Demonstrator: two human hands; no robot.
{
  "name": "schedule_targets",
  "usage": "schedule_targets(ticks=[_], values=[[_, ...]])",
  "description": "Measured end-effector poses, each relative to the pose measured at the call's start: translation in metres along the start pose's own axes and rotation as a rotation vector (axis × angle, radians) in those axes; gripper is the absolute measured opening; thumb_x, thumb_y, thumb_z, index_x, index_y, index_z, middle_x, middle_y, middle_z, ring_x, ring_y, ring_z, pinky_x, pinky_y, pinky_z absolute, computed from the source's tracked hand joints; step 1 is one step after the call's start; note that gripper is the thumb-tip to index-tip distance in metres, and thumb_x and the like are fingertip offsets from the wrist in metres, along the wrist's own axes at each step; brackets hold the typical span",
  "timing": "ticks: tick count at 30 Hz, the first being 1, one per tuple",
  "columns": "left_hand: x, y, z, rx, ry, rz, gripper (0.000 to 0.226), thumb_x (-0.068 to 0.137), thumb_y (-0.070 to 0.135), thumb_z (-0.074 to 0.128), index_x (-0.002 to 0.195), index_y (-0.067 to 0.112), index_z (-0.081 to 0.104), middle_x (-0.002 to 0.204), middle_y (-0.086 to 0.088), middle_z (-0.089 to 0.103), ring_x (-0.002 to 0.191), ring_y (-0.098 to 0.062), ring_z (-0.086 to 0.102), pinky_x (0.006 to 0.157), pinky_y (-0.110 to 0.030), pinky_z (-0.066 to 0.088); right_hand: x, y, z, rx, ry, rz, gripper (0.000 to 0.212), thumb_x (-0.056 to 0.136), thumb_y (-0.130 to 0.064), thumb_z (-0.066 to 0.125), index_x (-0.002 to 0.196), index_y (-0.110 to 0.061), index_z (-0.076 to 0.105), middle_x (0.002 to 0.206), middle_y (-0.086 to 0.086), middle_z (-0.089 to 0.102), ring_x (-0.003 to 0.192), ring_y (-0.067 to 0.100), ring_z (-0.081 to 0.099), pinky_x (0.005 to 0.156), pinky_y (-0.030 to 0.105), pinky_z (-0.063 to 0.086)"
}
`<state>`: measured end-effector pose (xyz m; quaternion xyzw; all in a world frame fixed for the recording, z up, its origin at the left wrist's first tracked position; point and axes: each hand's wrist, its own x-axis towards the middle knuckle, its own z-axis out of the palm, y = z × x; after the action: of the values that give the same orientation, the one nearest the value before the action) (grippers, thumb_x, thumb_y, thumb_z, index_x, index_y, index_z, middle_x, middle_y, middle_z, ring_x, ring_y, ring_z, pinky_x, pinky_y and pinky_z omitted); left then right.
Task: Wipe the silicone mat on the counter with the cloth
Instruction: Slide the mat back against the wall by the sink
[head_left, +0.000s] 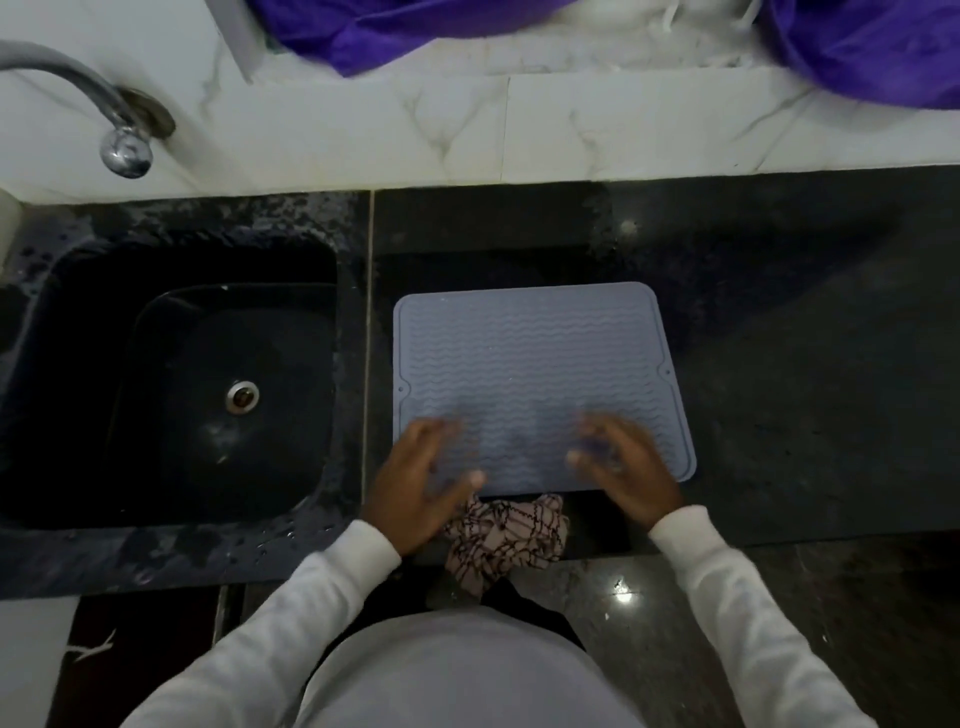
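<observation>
A grey silicone mat (530, 364) with wavy ridges lies flat on the dark counter (779, 364), just right of the sink. A crumpled pink cloth (506, 540) with a dark line pattern sits at the counter's front edge, just below the mat, and hangs partly over it. My left hand (421, 483) is over the mat's near left corner with fingers spread, next to the cloth. Over the near right part of the mat is my right hand (628, 467), fingers also spread. Both hands are blurred and hold nothing.
A black sink (93, 322) with a round drain (242, 397) lies to the left, its rim wet. A chrome tap (111, 111) sticks out of the white marble wall. Purple fabric (395, 26) lies on the ledge behind.
</observation>
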<state>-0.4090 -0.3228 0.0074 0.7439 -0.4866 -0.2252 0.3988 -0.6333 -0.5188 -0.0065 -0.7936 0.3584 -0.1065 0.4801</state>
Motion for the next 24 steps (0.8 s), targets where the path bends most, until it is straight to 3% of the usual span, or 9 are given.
schedule_targets(ticks=[3,6,9,11,14,16,19,22,24], values=[[0.049,-0.017,-0.011,-0.108,0.187,-0.335,0.049,0.087,0.027,0.073,0.131,0.017,0.054,0.128,-0.004,0.050,0.106,-0.015,0.056,0.090,-0.029,0.049,0.040,0.016,-0.033,-0.076,0.227,0.078,0.048,0.085,-0.007,0.070,0.129,-0.010,0.053,0.112,0.006,0.057,0.106,0.016,0.057,0.091,0.034,0.046],[0.084,-0.047,-0.015,-0.027,0.156,-0.599,0.066,0.075,0.039,0.079,0.132,0.017,0.053,0.133,-0.010,0.051,0.119,-0.029,0.052,0.101,-0.045,0.047,0.076,0.036,-0.054,-0.375,0.364,0.174,0.053,0.083,-0.009,0.070,0.132,-0.007,0.053,0.120,0.023,0.054,0.108,0.043,0.050,0.096,0.045,0.040],[0.100,-0.051,-0.010,0.103,0.152,-0.618,0.063,0.071,0.040,0.079,0.127,0.018,0.057,0.126,-0.010,0.058,0.122,-0.035,0.048,0.106,-0.050,0.038,0.093,0.045,-0.055,-0.536,0.380,0.275,0.056,0.080,-0.016,0.069,0.133,-0.009,0.052,0.122,0.026,0.047,0.107,0.045,0.045,0.093,0.048,0.039],[0.107,-0.047,-0.006,0.160,0.170,-0.633,0.062,0.075,0.029,0.079,0.130,0.014,0.056,0.126,-0.011,0.060,0.125,-0.035,0.045,0.108,-0.045,0.033,0.099,0.049,-0.053,-0.552,0.382,0.342,0.061,0.078,-0.019,0.069,0.135,-0.010,0.049,0.122,0.025,0.046,0.109,0.043,0.044,0.093,0.046,0.038],[0.113,-0.047,-0.011,-0.087,0.277,-0.781,0.062,0.079,0.017,0.076,0.135,0.010,0.051,0.118,-0.010,0.065,0.116,-0.030,0.055,0.103,-0.042,0.043,0.106,0.051,-0.058,-0.332,0.503,0.454,0.063,0.077,-0.014,0.068,0.136,-0.007,0.047,0.123,0.026,0.047,0.107,0.041,0.050,0.096,0.043,0.040],[0.115,-0.042,-0.013,-0.210,0.292,-0.770,0.046,0.083,0.013,0.072,0.126,0.015,0.056,0.108,-0.006,0.066,0.099,-0.023,0.062,0.094,-0.039,0.051,0.109,0.052,-0.066,-0.189,0.559,0.538,0.059,0.079,-0.010,0.067,0.135,-0.005,0.049,0.123,0.025,0.051,0.107,0.038,0.054,0.095,0.038,0.041],[0.116,-0.037,-0.013,-0.187,0.324,-0.613,0.025,0.082,0.006,0.068,0.102,0.019,0.061,0.100,-0.002,0.057,0.085,-0.016,0.059,0.087,-0.044,0.055,0.112,0.055,-0.077,-0.192,0.490,0.554,0.040,0.079,-0.015,0.069,0.118,-0.010,0.063,0.100,0.017,0.067,0.099,0.035,0.061,0.089,0.036,0.046],[0.114,-0.039,-0.011,-0.202,0.335,-0.498,0.028,0.084,0.008,0.068,0.101,0.023,0.052,0.110,-0.003,0.055,0.093,-0.018,0.058,0.087,-0.046,0.054,0.116,0.052,-0.081,-0.176,0.472,0.523,0.016,0.080,-0.018,0.070,0.094,-0.010,0.067,0.091,0.014,0.067,0.089,0.034,0.063,0.081,0.035,0.048],[0.109,-0.038,-0.011,-0.184,0.285,-0.443,0.034,0.090,0.015,0.065,0.117,0.024,0.046,0.116,0.002,0.056,0.102,-0.019,0.060,0.090,-0.044,0.053,0.115,0.048,-0.080,-0.152,0.451,0.451,0.009,0.085,-0.012,0.065,0.090,-0.009,0.059,0.089,0.013,0.062,0.086,0.032,0.058,0.079,0.037,0.046]])
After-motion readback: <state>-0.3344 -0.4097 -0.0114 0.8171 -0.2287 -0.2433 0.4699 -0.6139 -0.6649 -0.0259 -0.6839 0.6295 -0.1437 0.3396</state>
